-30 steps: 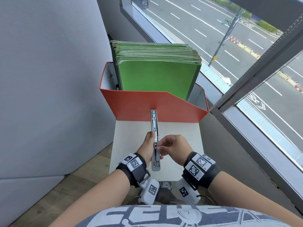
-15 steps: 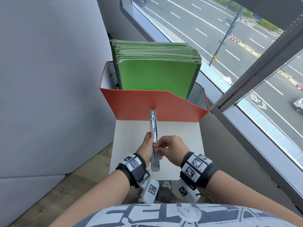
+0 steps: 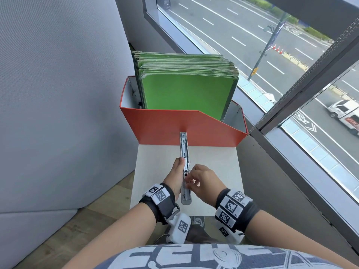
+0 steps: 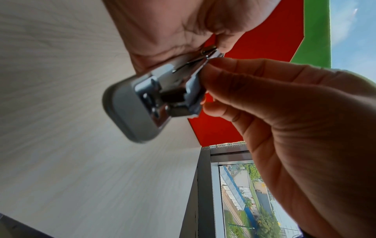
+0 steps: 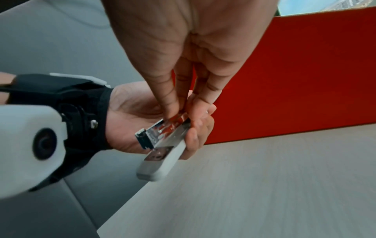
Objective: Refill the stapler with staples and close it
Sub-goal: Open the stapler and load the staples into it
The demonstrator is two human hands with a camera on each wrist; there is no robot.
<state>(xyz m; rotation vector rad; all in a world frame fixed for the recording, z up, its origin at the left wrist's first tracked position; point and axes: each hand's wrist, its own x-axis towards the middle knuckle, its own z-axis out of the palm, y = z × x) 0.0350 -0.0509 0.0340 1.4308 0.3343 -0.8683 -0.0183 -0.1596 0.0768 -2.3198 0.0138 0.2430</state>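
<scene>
Both forearms reach fwd over the white table (image 3: 217,164). My left hand (image 3: 175,176) wraps the open stapler (image 3: 185,167) from the left, thumb up on its side, holding it above the table w/ the metal channel facing up. My right hand (image 3: 204,181) comes in from the right, fingertips (image 5: 173,106) pinched narrow into the channel; can't tell if staples are between them. Stapler's far end points at the red box (image 3: 174,125) w/ green folders (image 3: 184,90).
</scene>
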